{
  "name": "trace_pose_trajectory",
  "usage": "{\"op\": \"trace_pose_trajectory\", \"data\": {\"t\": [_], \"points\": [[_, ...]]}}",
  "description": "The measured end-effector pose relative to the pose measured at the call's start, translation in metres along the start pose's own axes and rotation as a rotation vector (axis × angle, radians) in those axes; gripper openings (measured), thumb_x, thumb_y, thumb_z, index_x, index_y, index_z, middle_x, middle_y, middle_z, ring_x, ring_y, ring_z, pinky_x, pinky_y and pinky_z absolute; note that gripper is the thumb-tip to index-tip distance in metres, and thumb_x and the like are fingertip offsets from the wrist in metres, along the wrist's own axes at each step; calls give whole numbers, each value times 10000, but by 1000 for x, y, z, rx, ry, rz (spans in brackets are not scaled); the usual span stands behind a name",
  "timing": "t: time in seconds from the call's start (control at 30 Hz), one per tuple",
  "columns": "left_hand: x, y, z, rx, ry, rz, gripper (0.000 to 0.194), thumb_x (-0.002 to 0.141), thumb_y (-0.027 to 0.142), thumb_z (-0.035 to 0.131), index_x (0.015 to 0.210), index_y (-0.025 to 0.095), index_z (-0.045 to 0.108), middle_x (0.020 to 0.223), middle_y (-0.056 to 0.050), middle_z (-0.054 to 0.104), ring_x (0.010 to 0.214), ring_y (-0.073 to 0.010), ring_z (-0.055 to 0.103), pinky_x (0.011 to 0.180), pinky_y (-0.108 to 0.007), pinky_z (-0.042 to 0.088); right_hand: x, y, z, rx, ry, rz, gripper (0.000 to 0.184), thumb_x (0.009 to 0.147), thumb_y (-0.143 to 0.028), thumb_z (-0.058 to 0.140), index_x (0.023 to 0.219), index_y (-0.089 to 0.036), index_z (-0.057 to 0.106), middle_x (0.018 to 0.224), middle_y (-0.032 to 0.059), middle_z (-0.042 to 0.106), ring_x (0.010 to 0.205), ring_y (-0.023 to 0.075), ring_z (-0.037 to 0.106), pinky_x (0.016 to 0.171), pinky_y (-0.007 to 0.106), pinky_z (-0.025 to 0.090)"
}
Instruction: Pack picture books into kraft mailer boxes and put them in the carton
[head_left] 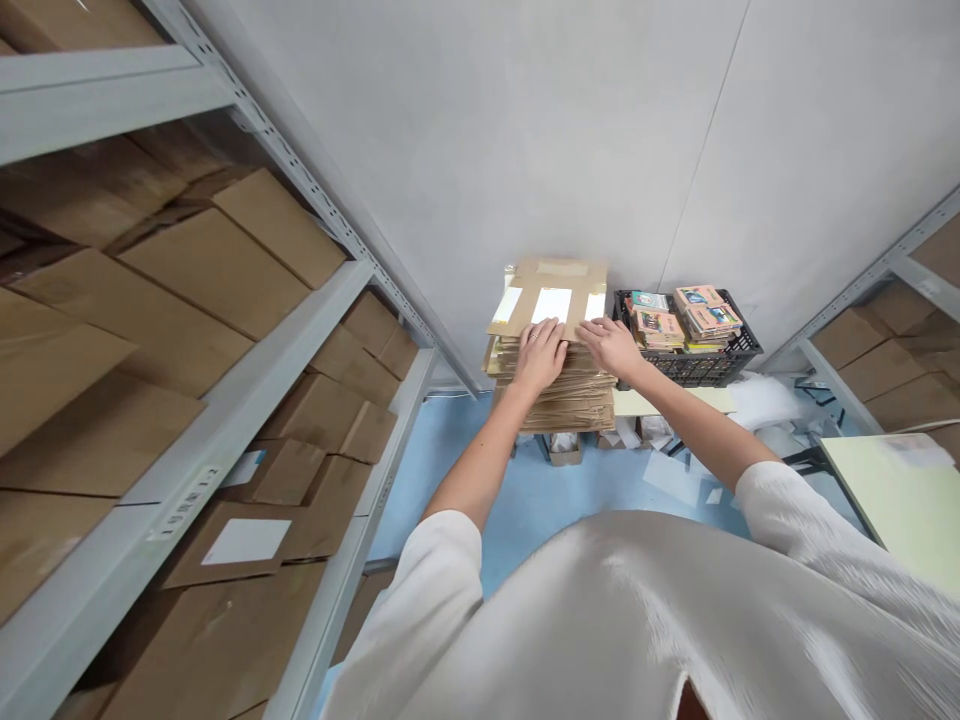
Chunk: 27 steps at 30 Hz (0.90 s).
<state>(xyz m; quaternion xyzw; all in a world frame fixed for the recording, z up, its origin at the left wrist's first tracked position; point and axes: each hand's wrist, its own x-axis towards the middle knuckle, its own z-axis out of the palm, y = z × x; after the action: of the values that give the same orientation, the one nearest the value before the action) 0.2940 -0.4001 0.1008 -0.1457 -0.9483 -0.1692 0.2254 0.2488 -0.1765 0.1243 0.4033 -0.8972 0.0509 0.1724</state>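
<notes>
A tall stack of flattened cardboard boxes point(570, 400) stands ahead of me. Its top sheet point(555, 268) is brown cardboard with white labels on it. My left hand point(541, 355) lies on the near edge of that sheet, fingers stretched out and apart, beside the middle white label point(552, 305). To its right, my right hand point(611, 345) rests at the near right corner of the same sheet with its fingers extended. Both palms face down, and neither hand is visibly wrapped around anything.
Right of the stack, a black plastic crate point(690, 370) holds piles of small books point(705, 310). Metal shelving point(300, 330) full of cardboard boxes runs along the left. A pale table point(892, 500) stands at right. Loose papers point(673, 478) lie on the blue floor.
</notes>
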Motion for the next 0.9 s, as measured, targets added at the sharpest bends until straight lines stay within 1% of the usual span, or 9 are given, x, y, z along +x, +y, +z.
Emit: {"op": "trace_pose_trajectory", "data": {"t": [0.17,0.27,0.4,0.5,0.6,0.7,0.8,0.9], "points": [[8,-5,-16,20,23,22,595,1091,151,351,1624,220,605,1696,-133,601,1619,-264,522,1378,-547,338,-1,2,-9,-9,65,-9,526,1150,-204,385,1631,-171,594,1639,162,648,1463,339,532,1105,493,447],[15,-2,-25,8,38,68,618,1070,129,372,1640,222,592,1706,-141,586,1622,-276,522,1390,-586,314,-3,2,-15,6,142,11,535,1155,-229,379,1650,-173,574,1618,175,661,1452,340,544,1138,504,437],[28,14,-31,-26,66,128,587,1076,146,400,1620,234,600,1702,-142,588,1630,-290,515,1414,-642,245,-10,6,-25,29,218,76,538,1162,-304,416,1670,-196,556,1611,175,662,1414,358,559,1180,530,404],[43,31,-30,-50,81,162,560,1087,160,405,1601,240,611,1700,-137,591,1633,-294,511,1426,-670,197,-20,16,-35,59,241,131,560,1155,-334,444,1702,-247,525,1644,152,634,1450,375,527,1216,560,372],[59,51,-23,-78,82,214,561,1093,173,420,1622,242,594,1690,-133,604,1638,-304,505,1432,-694,166,-38,33,-45,81,260,186,579,1146,-358,461,1715,-262,511,1678,147,600,1489,400,489,1239,596,342],[76,78,-8,-107,68,275,561,1096,174,433,1627,259,592,1683,-123,613,1637,-299,506,1439,-689,158,-64,54,-53,76,278,237,581,1145,-367,458,1713,-262,515,1681,142,596,1492,406,479,1244,602,332],[91,114,13,-129,38,340,559,1099,154,409,1611,262,605,1680,-115,618,1632,-284,515,1439,-687,163,-100,77,-62,38,281,295,563,1148,-350,448,1695,-258,544,1655,143,620,1467,396,500,1246,596,327],[104,159,41,-158,-1,413,554,1098,143,405,1597,245,623,1672,-132,624,1619,-291,533,1435,-692,174,-147,101,-72,-19,263,373,532,1152,-316,438,1657,-253,592,1631,144,642,1442,378,522,1233,569,334]]}}
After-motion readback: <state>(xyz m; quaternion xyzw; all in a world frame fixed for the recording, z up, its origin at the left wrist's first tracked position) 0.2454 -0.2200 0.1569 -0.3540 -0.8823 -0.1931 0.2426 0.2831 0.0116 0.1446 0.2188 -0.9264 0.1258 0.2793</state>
